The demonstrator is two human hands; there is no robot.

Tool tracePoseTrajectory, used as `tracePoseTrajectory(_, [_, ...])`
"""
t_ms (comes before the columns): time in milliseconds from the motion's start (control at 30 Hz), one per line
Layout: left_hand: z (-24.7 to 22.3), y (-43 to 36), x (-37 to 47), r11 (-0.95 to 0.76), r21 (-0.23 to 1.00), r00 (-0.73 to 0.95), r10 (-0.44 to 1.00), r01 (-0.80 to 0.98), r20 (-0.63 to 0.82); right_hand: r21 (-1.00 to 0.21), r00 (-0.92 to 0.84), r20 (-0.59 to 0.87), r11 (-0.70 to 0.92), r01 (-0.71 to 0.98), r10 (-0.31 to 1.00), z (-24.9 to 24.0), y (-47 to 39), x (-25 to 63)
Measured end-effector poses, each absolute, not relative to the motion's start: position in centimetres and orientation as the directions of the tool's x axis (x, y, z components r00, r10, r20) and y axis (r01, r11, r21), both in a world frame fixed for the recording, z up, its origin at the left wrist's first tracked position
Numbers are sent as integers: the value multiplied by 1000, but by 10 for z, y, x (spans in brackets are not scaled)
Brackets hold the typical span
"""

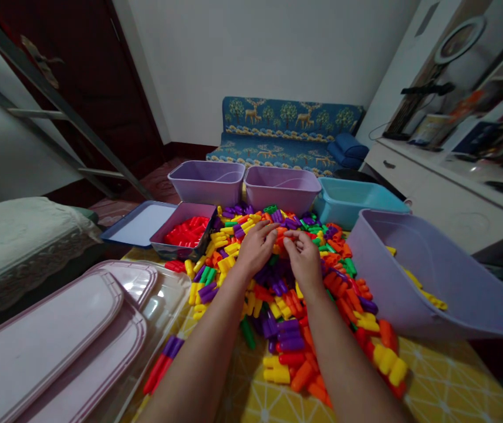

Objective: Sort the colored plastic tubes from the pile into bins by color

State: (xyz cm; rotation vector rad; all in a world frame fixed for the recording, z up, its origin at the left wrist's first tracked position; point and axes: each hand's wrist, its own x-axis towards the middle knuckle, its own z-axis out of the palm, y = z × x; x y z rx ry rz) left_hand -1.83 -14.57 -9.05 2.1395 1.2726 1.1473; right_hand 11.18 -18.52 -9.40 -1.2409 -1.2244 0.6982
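Orange plastic block (280,233) pinched in right hand's (306,262) fingertips over mixed block pile (221,242); left hand (255,247) held alongside, apparently for steadying, its grip not discernible. Red blocks (188,231) held together by square bin (195,210), presumably for colour separation.

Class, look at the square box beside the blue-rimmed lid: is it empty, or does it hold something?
It holds something: red pieces are visible inside the open box.
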Motion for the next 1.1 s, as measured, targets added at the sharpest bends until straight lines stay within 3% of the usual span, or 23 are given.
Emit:
tracePoseTrajectory(167, [-98, -147, -16, -468, 553, 265, 873, 689, 408, -985, 268, 175, 171, 38, 947, -91, -180, 120])
tracePoseTrajectory(300, [-102, -148, -14, -448, 504, 225, 869, 738, 441, -994, 180, 104, 98, 42, 978, -70, -154, 132])
tracePoseTrajectory(400, [-103, -148, -13, -442, 502, 217, 870, 744, 443, -988, 202, 154, 145, 58, 967, -41, -120, 134])
tracePoseTrajectory(567, [-102, -150, -16, -440, 506, 220, 872, 742, 437, -952, 356, 256, 171, 254, 899, -7, -58, 122])
tracePoseTrajectory(667, [-103, -151, -17, -446, 505, 218, 867, 739, 448, -948, 381, 256, 154, 278, 888, -11, -32, 118])
tracePoseTrajectory(800, [-105, -150, -17, -449, 506, 211, 863, 737, 459, -957, 325, 215, 132, 259, 921, -34, -17, 118])
tracePoseTrajectory(933, [-104, -151, -16, -444, 514, 207, 867, 734, 454, -846, 226, 407, 271, 460, 885, -50, -17, 121])
tracePoseTrajectory(1100, [-102, -152, -16, -431, 519, 205, 876, 738, 436, -737, 137, 438, 267, 622, 889, -53, -22, 123])
